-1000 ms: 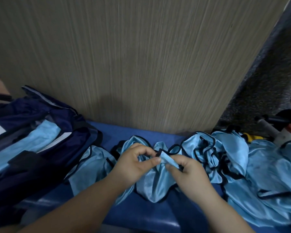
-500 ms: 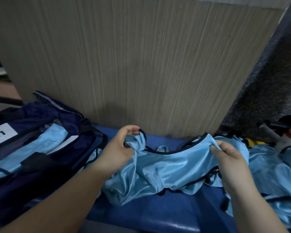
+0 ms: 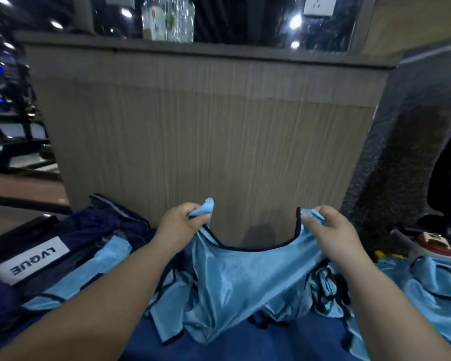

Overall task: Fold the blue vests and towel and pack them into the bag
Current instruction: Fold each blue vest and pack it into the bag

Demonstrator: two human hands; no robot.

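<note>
Dim indoor light, bluish cast. Ceiling lamps (image 3: 295, 21) smear into streaks along the top edge; heavy motion blur there. Wide-angle bending at edges. Soft shadow on the wood panel (image 3: 258, 231).

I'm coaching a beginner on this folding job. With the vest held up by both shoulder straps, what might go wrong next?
The left hand and right hand each pinch only a strap end of the shiny vest, so one may slip free. Its hem lies among the loose vests on the bench; lifting may drag them along or tangle them.
</note>
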